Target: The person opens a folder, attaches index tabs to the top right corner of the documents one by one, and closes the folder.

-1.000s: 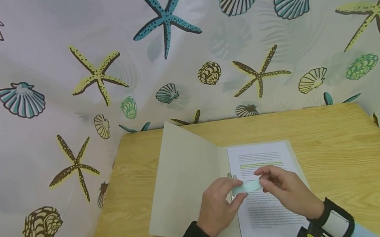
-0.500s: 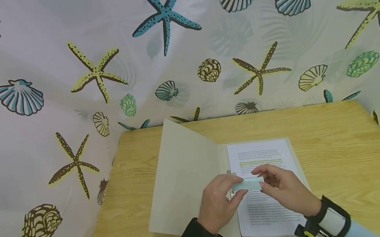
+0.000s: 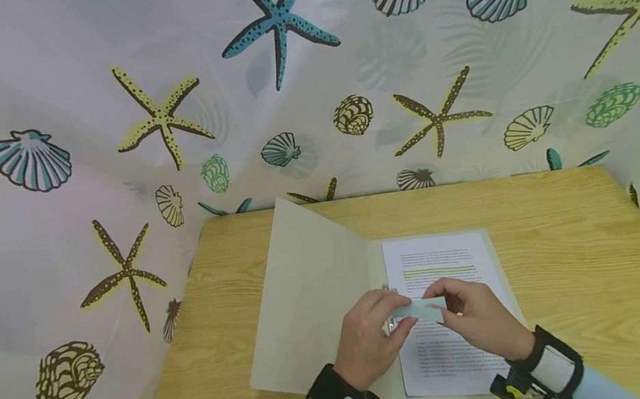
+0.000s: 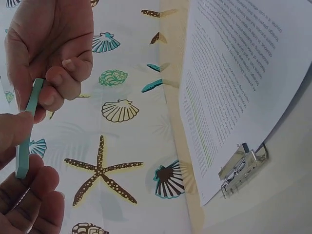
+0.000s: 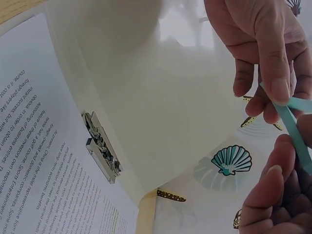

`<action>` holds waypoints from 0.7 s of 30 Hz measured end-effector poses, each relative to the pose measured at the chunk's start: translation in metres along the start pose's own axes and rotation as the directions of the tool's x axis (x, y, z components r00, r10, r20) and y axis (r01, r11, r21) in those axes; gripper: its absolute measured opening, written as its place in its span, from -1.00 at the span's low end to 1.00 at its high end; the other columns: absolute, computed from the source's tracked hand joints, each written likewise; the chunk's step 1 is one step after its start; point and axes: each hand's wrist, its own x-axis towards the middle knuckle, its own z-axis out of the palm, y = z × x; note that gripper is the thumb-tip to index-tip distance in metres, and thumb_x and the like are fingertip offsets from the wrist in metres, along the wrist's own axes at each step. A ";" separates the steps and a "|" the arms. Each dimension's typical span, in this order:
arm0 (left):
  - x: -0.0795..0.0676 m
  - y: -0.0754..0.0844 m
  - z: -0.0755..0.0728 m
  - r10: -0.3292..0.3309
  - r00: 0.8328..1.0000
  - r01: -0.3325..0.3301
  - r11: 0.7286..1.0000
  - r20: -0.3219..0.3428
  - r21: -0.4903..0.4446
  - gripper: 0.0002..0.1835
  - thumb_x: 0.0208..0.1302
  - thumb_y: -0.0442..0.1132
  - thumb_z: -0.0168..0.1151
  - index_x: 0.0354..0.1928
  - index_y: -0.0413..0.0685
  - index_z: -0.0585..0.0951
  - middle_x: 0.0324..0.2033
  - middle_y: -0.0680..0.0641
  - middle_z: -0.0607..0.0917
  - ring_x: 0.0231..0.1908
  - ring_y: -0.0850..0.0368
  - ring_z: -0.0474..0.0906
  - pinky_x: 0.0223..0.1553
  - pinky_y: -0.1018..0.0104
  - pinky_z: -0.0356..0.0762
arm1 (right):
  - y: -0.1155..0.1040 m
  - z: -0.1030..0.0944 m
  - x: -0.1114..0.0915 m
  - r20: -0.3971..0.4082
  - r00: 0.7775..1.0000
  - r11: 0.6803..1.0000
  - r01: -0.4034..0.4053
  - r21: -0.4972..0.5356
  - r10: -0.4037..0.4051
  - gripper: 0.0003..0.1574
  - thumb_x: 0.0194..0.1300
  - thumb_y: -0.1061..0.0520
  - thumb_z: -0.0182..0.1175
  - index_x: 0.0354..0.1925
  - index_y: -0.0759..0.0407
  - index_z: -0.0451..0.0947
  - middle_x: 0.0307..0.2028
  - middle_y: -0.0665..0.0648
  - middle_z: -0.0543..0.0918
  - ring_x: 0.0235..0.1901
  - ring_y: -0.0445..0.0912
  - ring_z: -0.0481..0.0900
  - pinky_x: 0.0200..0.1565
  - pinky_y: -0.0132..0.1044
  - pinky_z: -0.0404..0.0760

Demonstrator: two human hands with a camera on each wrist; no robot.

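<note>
A small pad of pale blue-green sticky notes [image 3: 418,309] is held over the printed page. My left hand [image 3: 372,340] pinches its left end, index finger above and thumb below. At the right end, my right hand [image 3: 487,319] has thumb and index finger on the pad. The right wrist view shows the pad [image 5: 295,134] with a strip angled away from it under my right thumb [image 5: 280,90]. From the left wrist, the pad [image 4: 22,158] appears edge-on between both hands. Fingers hide its two ends.
Below the hands lies an open cream folder [image 3: 317,303], its left cover tilted up. A metal clip [image 5: 103,148] sits beside the white printed sheets [image 3: 452,359], which carry yellow highlighted lines. A patterned curtain [image 3: 304,91] hangs behind the wooden table [image 3: 583,257].
My right thumb and index finger have moved in over the pad's right end and drawn together. The left hand keeps its pinch. The head view has tilted slightly down.
</note>
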 end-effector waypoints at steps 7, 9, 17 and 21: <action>0.000 0.000 0.003 -0.047 0.994 0.057 0.994 -0.100 0.093 -0.74 0.13 -0.14 0.33 -0.19 -0.05 0.54 -0.17 -0.02 0.52 -0.08 0.16 0.42 -0.12 0.41 0.50 | 0.019 0.003 0.000 -0.113 0.991 0.989 0.061 -0.133 -0.076 -0.63 0.07 0.36 0.25 -0.24 -0.06 0.50 -0.43 -0.12 0.55 -0.57 -0.20 0.41 -0.59 -0.34 0.42; -0.001 0.001 0.005 -0.080 0.988 0.092 0.992 -0.129 0.084 -0.83 0.20 -0.15 0.25 -0.25 -0.03 0.52 -0.27 0.03 0.52 -0.16 0.20 0.42 -0.20 0.44 0.50 | 0.019 0.003 0.001 -0.146 0.980 0.976 0.104 -0.192 -0.134 -0.67 0.08 0.33 0.27 -0.24 -0.04 0.50 -0.45 -0.14 0.54 -0.57 -0.22 0.40 -0.58 -0.33 0.43; -0.006 0.008 0.013 -0.145 0.989 0.143 0.987 -0.027 -0.071 -0.73 0.37 0.02 0.03 -0.21 0.00 0.55 -0.33 0.09 0.59 -0.25 0.31 0.47 -0.25 0.43 0.50 | 0.021 0.005 0.002 -0.236 0.923 0.891 0.188 -0.413 -0.305 -0.73 0.03 0.18 0.37 -0.36 0.03 0.44 -0.51 -0.13 0.48 -0.55 -0.26 0.40 -0.55 -0.30 0.48; -0.008 0.012 0.017 -0.157 0.987 0.160 0.983 0.042 -0.090 -0.57 0.29 0.18 0.08 -0.06 0.00 0.54 -0.26 0.09 0.60 -0.21 0.32 0.47 -0.25 0.44 0.49 | 0.022 0.008 0.003 -0.241 0.908 0.868 0.206 -0.452 -0.342 -0.73 0.01 0.14 0.37 -0.38 0.05 0.44 -0.50 -0.08 0.49 -0.53 -0.23 0.40 -0.54 -0.28 0.47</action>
